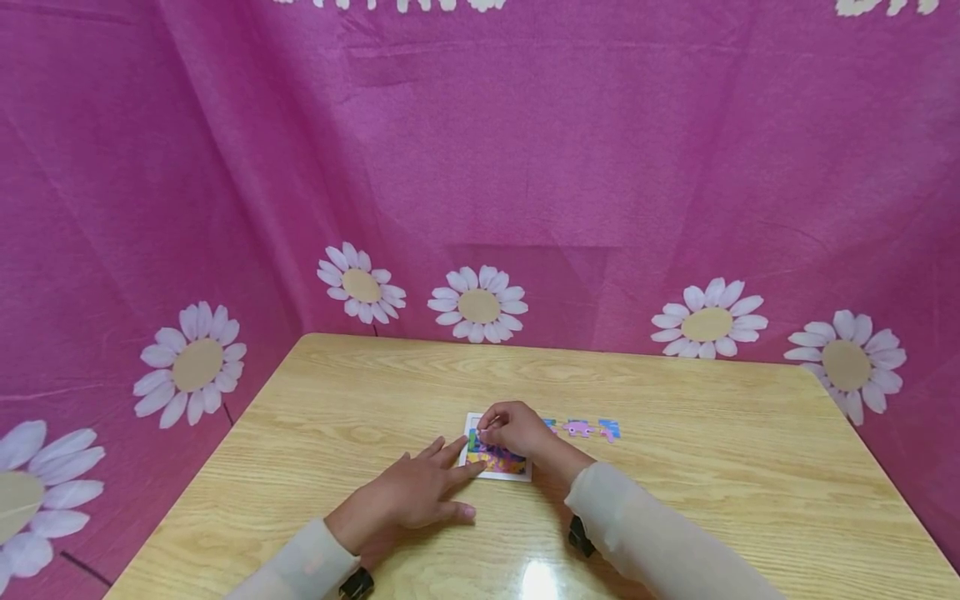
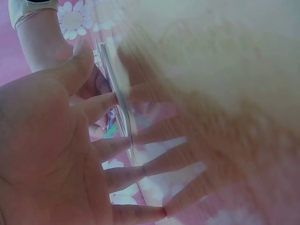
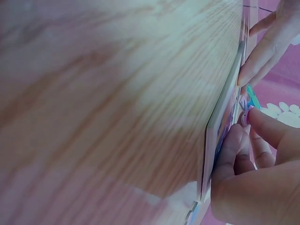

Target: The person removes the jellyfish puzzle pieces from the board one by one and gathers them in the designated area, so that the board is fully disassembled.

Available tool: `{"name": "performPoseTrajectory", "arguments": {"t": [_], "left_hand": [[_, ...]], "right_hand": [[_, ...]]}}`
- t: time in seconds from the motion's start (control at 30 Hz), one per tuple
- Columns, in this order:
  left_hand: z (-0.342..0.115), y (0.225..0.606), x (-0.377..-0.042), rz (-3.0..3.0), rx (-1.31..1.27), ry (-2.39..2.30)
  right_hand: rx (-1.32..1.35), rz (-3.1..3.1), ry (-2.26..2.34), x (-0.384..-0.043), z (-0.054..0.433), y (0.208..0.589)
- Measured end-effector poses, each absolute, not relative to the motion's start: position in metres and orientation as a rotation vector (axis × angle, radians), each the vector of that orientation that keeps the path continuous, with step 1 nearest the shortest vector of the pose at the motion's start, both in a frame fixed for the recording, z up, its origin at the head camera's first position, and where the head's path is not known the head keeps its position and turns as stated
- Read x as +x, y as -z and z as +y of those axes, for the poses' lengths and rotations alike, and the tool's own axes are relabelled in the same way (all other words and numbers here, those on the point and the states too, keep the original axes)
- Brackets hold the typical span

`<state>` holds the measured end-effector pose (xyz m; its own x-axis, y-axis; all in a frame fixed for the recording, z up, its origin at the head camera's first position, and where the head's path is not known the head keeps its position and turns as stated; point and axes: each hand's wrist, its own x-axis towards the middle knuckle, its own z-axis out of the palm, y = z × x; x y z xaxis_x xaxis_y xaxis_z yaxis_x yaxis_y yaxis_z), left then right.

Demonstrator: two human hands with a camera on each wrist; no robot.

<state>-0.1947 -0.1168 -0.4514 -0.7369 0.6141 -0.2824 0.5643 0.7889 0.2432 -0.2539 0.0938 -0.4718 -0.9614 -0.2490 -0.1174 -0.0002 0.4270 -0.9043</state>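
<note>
A small puzzle tray [image 1: 512, 477] with a white rim lies on the table, its lower part filled with yellow, pink and purple picture pieces. My left hand [image 1: 416, 490] spreads straight fingers at the tray's left side, with fingertips on the rim; the left wrist view shows the palm and these fingers against the tray edge [image 2: 123, 105]. Over the tray, my right hand [image 1: 519, 428] pinches a puzzle piece [image 3: 253, 97] between thumb and fingers. That piece shows green and purple-pink, tilted up from the tray. The right hand hides part of the picture.
To the right of the tray, several loose puzzle pieces [image 1: 578, 428] in pink and blue lie in a row, partly behind the right hand. The wooden table [image 1: 720, 467] reaches back to a pink curtain [image 1: 570, 167] printed with white daisies.
</note>
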Motion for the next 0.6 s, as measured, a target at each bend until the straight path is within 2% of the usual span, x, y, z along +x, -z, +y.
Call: {"name": "performPoseTrajectory", "arguments": {"t": [0.6], "left_hand": [[-0.1177, 0.4521, -0.1956, 2.632, 0.889, -0.22]], "right_hand": [[-0.259, 2.36, 1.62, -0.2543, 0.1036, 0.4694]]}}
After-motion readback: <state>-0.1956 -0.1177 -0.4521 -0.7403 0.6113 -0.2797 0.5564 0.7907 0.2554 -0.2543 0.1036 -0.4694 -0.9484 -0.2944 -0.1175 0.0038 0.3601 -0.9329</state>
